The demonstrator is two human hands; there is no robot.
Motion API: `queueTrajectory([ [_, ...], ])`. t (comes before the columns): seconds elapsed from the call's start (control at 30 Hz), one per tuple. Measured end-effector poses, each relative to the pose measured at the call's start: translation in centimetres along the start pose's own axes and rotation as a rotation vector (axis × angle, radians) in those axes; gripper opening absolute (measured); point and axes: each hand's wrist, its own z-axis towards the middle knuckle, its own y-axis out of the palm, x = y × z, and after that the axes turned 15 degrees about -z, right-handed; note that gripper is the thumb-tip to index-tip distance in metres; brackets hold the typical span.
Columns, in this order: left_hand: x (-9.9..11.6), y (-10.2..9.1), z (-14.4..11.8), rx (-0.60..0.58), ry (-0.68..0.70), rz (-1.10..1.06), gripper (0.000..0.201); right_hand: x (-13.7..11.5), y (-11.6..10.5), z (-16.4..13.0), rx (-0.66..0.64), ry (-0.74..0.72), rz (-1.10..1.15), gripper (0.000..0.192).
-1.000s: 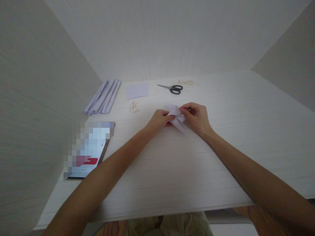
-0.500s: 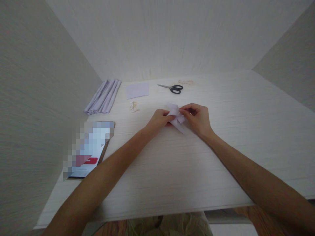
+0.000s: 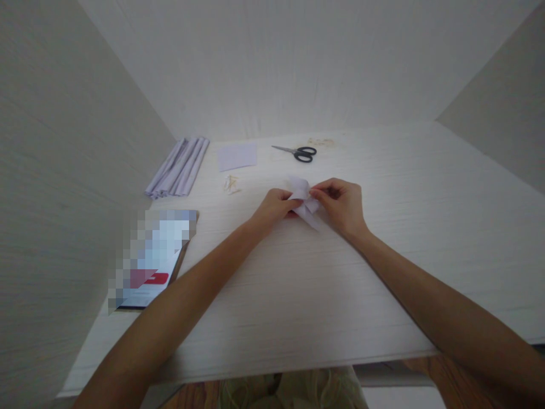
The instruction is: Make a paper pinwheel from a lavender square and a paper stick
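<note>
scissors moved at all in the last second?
No. The scissors lie at the same spot beside the flat paper sheet, near the table's far edge.

Two hands work at one tabletop (image 3: 383,272): the left hand (image 3: 275,207) and the right hand (image 3: 343,204), their grip closed on one folded white paper piece (image 3: 304,201) between them. Beyond the grip lies one pair of black-handled scissors (image 3: 298,152) and one flat paper sheet (image 3: 237,156). Beyond and to the left of the grip lies one small heap of rubber bands (image 3: 231,184), too tangled to count, and one bundle of folded paper strips (image 3: 179,167), about five. Nearer and left of the grip lies one blurred tablet (image 3: 155,258).
</note>
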Motion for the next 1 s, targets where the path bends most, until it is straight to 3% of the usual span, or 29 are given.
queueTrajectory([
  [0.47, 0.18, -0.03, 0.16, -0.025, -0.029, -0.028, 0.012, 0.19, 0.13, 0.05, 0.054, -0.080, -0.089, 0.007],
  [0.77, 0.20, 0.16, 0.31, 0.007, -0.025, 0.009, 0.012, -0.33, -0.24, -0.24, 0.124, -0.316, -0.325, 0.006],
  [1.0, 0.48, 0.45, -0.04, 0.016, -0.038, -0.007, 0.012, -0.19, -0.18, -0.22, 0.154, -0.353, -0.365, 0.007],
])
